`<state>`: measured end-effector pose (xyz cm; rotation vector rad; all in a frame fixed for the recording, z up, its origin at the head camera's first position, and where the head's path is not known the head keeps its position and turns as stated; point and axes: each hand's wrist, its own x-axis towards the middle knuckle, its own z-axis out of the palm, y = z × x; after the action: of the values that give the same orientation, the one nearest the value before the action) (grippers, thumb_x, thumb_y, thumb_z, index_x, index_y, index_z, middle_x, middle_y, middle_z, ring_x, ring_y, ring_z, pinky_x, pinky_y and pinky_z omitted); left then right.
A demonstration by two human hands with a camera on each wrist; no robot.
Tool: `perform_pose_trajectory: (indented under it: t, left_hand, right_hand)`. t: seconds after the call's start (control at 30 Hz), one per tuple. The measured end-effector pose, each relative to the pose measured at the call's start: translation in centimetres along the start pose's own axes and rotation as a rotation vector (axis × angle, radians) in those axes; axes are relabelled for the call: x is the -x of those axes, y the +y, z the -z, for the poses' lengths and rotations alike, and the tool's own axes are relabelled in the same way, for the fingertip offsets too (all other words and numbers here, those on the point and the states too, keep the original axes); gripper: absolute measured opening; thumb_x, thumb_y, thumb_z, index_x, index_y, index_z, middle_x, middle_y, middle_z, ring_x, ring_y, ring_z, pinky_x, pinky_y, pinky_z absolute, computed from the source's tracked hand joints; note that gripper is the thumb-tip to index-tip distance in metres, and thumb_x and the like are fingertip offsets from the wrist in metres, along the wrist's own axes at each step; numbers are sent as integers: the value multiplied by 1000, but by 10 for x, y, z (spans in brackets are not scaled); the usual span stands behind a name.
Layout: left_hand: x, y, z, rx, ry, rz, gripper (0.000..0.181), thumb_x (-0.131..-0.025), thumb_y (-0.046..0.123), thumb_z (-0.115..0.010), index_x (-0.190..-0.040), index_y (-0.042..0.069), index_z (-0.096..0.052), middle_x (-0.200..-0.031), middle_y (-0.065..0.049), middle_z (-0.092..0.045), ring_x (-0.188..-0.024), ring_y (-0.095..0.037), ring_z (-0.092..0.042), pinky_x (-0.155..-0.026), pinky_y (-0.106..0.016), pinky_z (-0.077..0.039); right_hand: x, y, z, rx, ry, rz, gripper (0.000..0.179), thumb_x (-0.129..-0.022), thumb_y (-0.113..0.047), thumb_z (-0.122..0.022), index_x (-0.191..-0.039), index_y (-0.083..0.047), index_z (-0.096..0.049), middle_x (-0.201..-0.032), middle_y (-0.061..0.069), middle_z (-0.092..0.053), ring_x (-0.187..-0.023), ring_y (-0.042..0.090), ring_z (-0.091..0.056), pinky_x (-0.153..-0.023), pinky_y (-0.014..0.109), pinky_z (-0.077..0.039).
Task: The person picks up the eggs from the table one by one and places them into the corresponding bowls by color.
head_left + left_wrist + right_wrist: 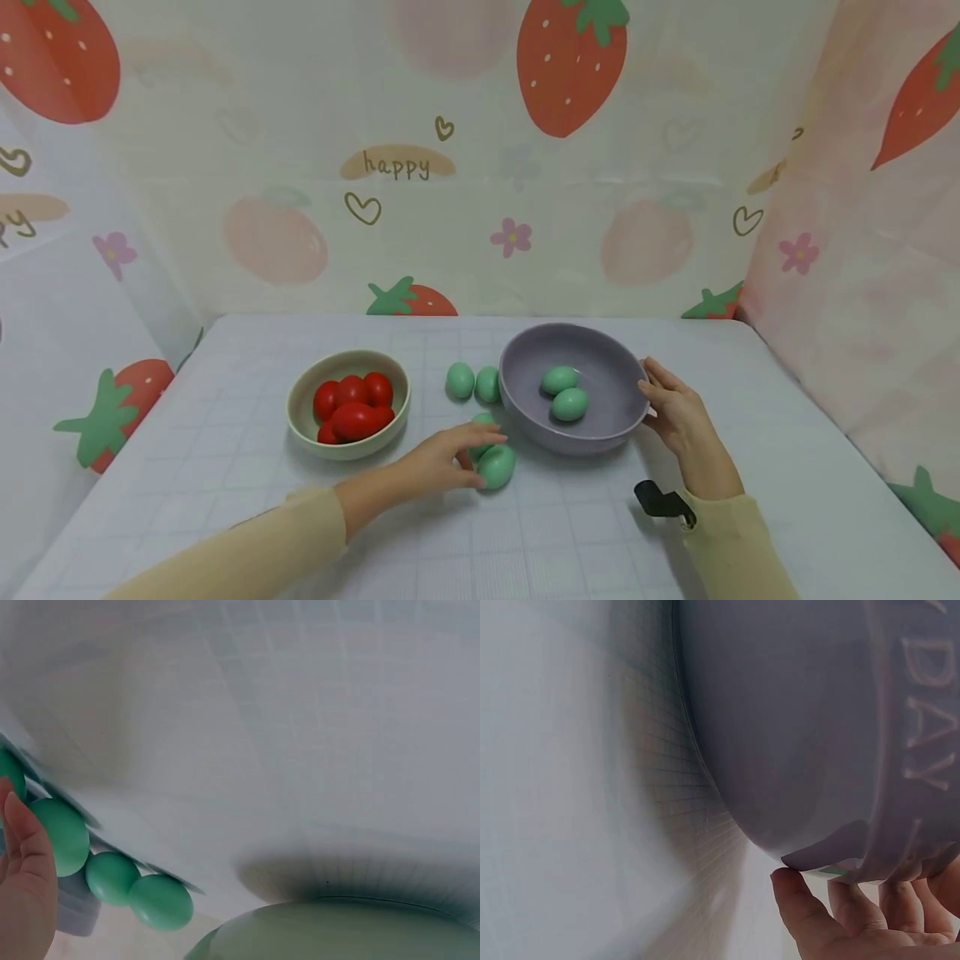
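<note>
My left hand [442,460] reaches in at two green eggs on the table, its thumb beside the nearer egg [496,467] and its fingers over the farther egg [484,423], partly hidden beneath them. The fingers look loosely extended; the left wrist view catches only part of this hand [26,877]. On the right, my right hand [678,417] grips the rim of a purple bowl [577,437], fingers against its outer wall in the right wrist view. Inside lie two green eggs [569,405]. Two more eggs [460,381] sit left of the bowl, one touching its side or nearly so.
A pale green bowl [300,433] holding several red egg-shaped pieces [356,422] stands on the left of the table [540,533]. A strawberry-print cloth [465,233] hangs behind and along both sides. A black strap end [663,502] juts from the right wrist.
</note>
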<state>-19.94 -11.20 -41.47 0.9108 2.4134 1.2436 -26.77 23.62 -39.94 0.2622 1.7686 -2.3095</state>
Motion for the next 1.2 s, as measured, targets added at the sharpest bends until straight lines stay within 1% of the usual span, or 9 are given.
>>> perform_pose_trajectory:
  t: [0.17,0.37,0.7,0.83,0.93,1.03,1.1,1.17,1.2]
  left_hand:
    - [-5,-3,-4,-38,-28,45,60,-87,3,-76,-143,2,-54,-155,-20,-42,-75,-3,-53,-73,-19,-50]
    - [-9,-2,-5,-124,-53,85,58,-87,8,-77,-142,13,-59,-157,-13,-42,-77,-5,-56,-75,-20,-49]
    - [-16,1,-4,-276,-160,12,51,-86,12,-78,-136,12,-65,-151,-12,-51,-75,1,-52,-75,-16,-47]
    - [-17,1,-5,-286,-179,6,51,-86,12,-78,-136,12,-65,-152,-12,-49,-77,-2,-54,-76,-17,-47]
    - [-18,1,-7,-279,-173,5,51,-86,11,-78,-135,12,-65,-152,-12,-50,-94,-9,-59,-81,-18,-48]
    - [-18,1,-7,-252,-161,6,49,-86,10,-79,-134,11,-66,-150,-13,-51,-103,-14,-59,-84,-18,-48]
    - [-18,1,-7,-246,-148,-6,49,-85,10,-79,-132,10,-67,-148,-13,-53,-99,-14,-60,-82,-18,-48]
    - [-18,2,-6,-220,-129,2,49,-84,10,-80,-131,9,-68,-147,-14,-55,-98,-16,-61,-82,-19,-48]
    - [-18,2,-6,-212,-117,5,49,-83,11,-81,-131,10,-68,-146,-13,-55,-103,-18,-62,-84,-19,-47]
  right_hand:
    - [0,1,0,-24,5,-5,65,-105,2,-41,-159,-9,-7,-167,1,-5,-155,18,-8,-124,53,-9]
    - [1,-1,-3,-18,2,-2,65,-105,2,-41,-160,-9,-8,-167,1,-6,-155,18,-8,-124,52,-10]
    - [1,-1,-3,-28,7,-4,65,-105,2,-42,-160,-11,-8,-167,0,-5,-155,17,-7,-124,53,-9]
    - [0,-1,-2,-29,10,-8,65,-105,2,-41,-160,-11,-9,-167,0,-5,-154,16,-7,-124,52,-9]
    - [1,-1,-2,-31,8,-8,65,-105,3,-40,-160,-11,-8,-167,0,-5,-155,16,-7,-124,52,-9]
    - [1,0,-2,-26,4,-4,65,-105,2,-40,-160,-11,-8,-167,0,-4,-155,17,-6,-124,53,-9]
    - [1,0,-1,-24,3,0,65,-105,3,-40,-160,-10,-7,-167,1,-4,-155,17,-6,-124,54,-8]
    - [1,0,-1,-24,2,2,65,-105,3,-40,-160,-10,-7,-167,1,-4,-155,18,-6,-124,54,-7]
    - [1,0,-1,-21,0,4,65,-105,2,-40,-160,-10,-7,-167,1,-3,-155,18,-5,-124,54,-7]
